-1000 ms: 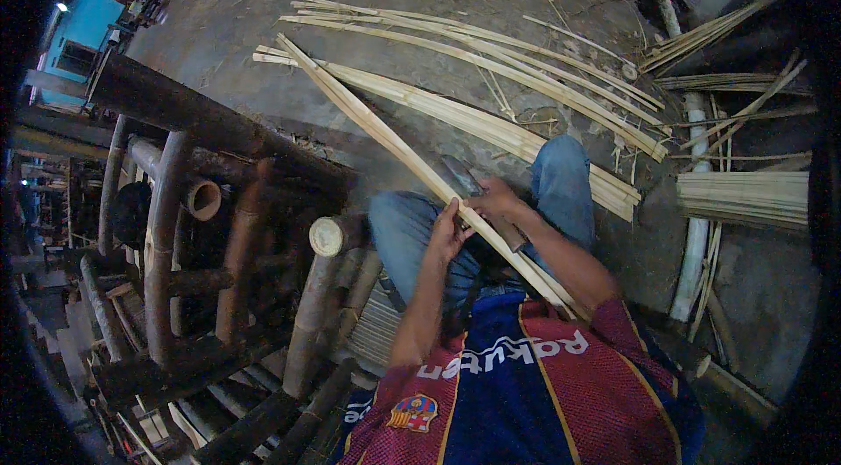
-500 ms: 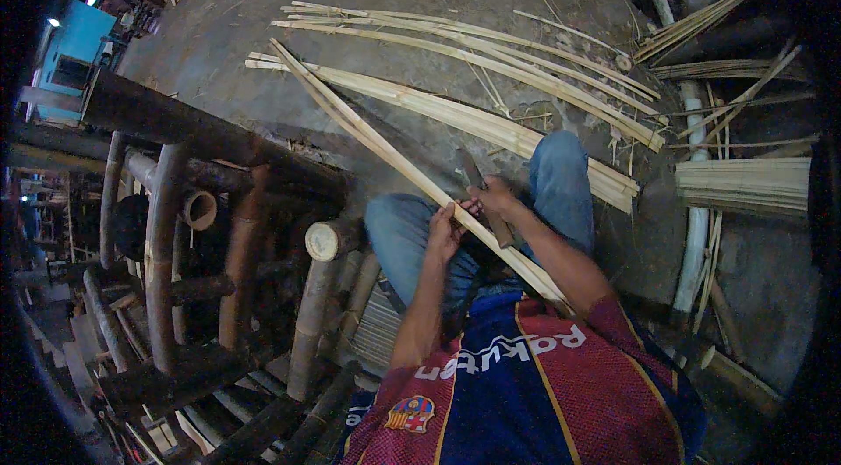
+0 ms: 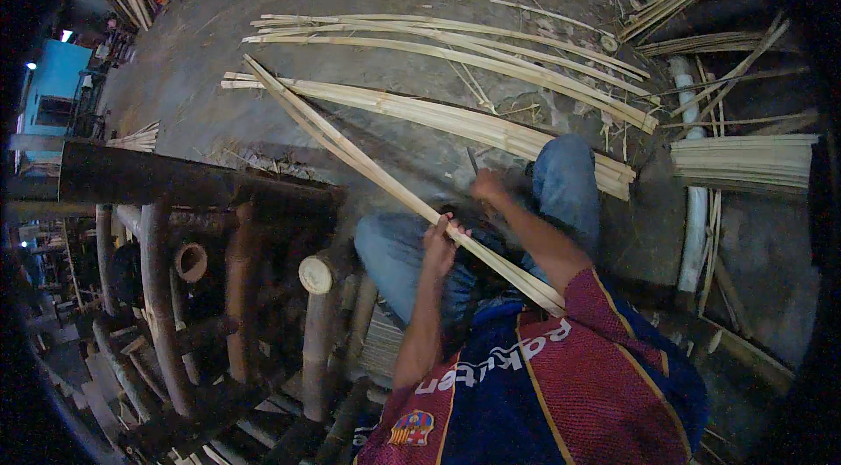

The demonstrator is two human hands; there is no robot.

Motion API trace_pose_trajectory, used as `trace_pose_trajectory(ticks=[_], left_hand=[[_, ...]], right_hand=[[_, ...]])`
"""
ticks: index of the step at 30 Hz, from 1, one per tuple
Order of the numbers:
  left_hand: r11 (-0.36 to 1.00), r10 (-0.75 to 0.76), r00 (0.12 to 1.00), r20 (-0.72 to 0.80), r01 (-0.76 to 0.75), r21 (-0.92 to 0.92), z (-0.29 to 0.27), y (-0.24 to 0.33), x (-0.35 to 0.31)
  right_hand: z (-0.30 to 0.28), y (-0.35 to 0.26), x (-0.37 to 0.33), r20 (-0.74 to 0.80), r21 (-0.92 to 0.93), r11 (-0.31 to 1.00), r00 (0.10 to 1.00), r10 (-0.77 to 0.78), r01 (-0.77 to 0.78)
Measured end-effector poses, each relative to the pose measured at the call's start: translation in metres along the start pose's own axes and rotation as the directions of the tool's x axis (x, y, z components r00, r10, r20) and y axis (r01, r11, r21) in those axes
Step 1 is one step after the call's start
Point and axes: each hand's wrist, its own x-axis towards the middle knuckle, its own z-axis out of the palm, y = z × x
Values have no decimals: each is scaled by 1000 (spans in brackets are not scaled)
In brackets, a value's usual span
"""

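My left hand (image 3: 441,243) is closed around a long pair of pale split bamboo strips (image 3: 355,154). They run slantwise from the floor at the far left, across my lap, to my shirt. Narrow gaps show between the strips above and below the grip. Just right of the strips, my right hand (image 3: 491,186) is closed on a knife (image 3: 473,160). The knife's narrow dark end points away from me, and its rest is hidden by the hand and forearm. The knife stands apart from the strips.
Flat bamboo strips (image 3: 403,106) lie together just beyond my knees, with more long strips (image 3: 491,58) farther off. A dark bamboo frame (image 3: 158,290) stands close on the left, beside an upright bamboo post (image 3: 318,334). At right, bundled strips (image 3: 745,156) rest across a pale pole (image 3: 694,237).
My right hand has moved away from the strips with the knife, which now shows less. My left hand keeps its grip. The whole view has turned slightly.
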Motion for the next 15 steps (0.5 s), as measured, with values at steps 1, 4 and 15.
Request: trace_pose_trajectory(ticks=[1,4,15], left_hand=[[1000,9,1000,7,-9,-11,-7,-2,0],[1000,21,999,48,-21,-10,-12,-3,3],[988,-24,996,83,11,154,71,4,-25]], right_hand=[[-14,-13,-2,20,63,998,1000,-5,4],[-64,-47,-13,-95,138,990,995,-22,35],[-36,-108,-15,90,310,890,922,-378,335]])
